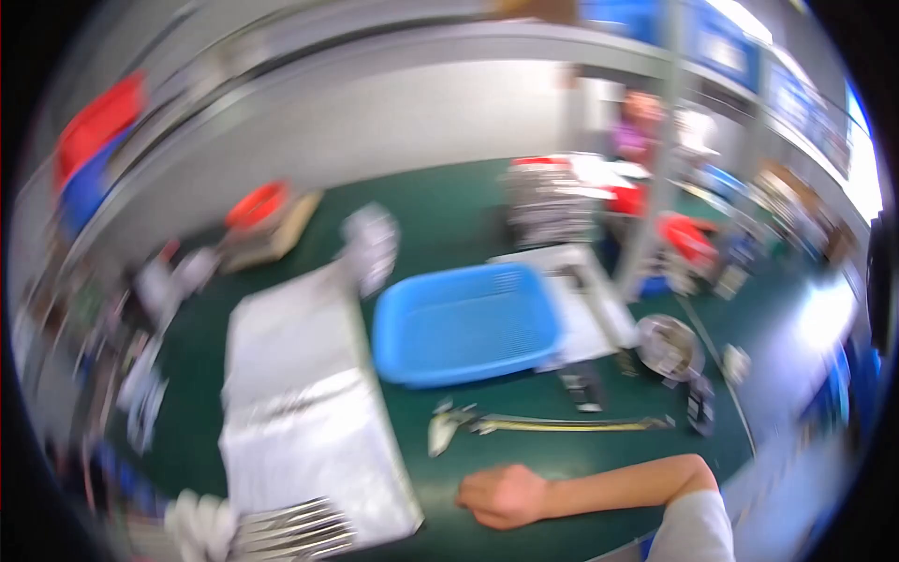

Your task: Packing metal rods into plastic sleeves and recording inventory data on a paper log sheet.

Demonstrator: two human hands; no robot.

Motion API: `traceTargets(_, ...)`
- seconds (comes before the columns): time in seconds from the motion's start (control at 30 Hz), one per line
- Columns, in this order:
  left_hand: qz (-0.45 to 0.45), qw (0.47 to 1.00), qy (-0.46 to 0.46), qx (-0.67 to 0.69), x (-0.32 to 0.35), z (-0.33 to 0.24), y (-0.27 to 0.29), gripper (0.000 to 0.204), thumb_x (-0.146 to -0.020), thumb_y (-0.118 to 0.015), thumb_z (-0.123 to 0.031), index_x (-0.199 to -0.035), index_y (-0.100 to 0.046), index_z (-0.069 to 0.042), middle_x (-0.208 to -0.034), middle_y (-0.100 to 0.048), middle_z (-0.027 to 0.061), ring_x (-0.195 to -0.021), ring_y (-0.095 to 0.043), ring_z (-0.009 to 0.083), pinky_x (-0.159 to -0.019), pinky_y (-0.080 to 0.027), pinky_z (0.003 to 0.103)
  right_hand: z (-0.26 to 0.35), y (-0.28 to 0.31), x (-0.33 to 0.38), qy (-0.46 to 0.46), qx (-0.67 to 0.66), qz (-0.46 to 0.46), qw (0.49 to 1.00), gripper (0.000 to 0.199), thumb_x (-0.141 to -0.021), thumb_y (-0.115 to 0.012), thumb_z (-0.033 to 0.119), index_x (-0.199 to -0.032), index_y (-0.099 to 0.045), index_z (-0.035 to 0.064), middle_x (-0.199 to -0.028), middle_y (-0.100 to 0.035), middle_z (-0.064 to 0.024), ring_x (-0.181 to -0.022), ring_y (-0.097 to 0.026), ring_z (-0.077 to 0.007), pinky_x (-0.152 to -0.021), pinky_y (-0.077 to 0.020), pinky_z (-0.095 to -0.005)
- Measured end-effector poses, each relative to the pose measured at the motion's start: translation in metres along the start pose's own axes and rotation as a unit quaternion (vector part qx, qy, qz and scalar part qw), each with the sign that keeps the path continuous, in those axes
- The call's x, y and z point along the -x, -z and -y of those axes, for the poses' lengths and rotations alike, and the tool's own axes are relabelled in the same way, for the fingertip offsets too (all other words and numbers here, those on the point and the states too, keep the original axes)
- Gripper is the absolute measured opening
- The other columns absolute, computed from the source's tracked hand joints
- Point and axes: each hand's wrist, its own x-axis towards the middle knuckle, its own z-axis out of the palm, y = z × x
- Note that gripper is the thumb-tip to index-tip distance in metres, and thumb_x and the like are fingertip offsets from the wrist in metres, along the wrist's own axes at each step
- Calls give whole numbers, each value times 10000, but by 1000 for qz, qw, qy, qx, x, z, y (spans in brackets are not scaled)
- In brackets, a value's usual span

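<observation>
My right hand (506, 495), bare, is closed in a fist on the green tabletop (449, 225), and nothing sticks out of it. Just beyond it lies a long caliper-like tool (562, 424) with its jaws to the left. At the lower left is a white-gloved hand (200, 526), apparently my left, its fingers smeared by motion. It is beside several slim silvery metal pieces (298, 529), which lie on a white wrapped sheet or packet (309, 450). Whether the glove grips them is unclear. A blue plastic basket (468, 323) stands past the caliper.
White papers (585, 314) lie right of the basket, near a round metal dish (670, 347) and small dark items (582, 386). Behind rises a stack of silvery trays or sheets (552, 201). A shelf post (653, 169) stands at the right. Crumpled clear plastic (370, 245) lies left.
</observation>
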Motion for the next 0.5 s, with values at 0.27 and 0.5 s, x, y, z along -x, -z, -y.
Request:
traceTargets(0.27,-336,912,-226,65,162,89,1,109,-784,-491,-50,-886,-466,-78,-658,-343,-22,-527,-326,64,-519,-307,229,-6,-28,-62,120,-342,263,894,106,-774,-546,28,-851,-617,20,-783,-608,-103,-720,-594,-226,-613,-465,-316)
traceTargets(0.5,-500,789,-343,96,224,126,31,168,-799,-484,50,-867,-463,-103,-672,-421,10,-517,-389,117,-531,-343,277,33,-50,17,-374,-610,380,586,373,-837,-470,262,-1056,-548,-29,-952,-605,-106,-865,-572,-176,-750,-448,-285)
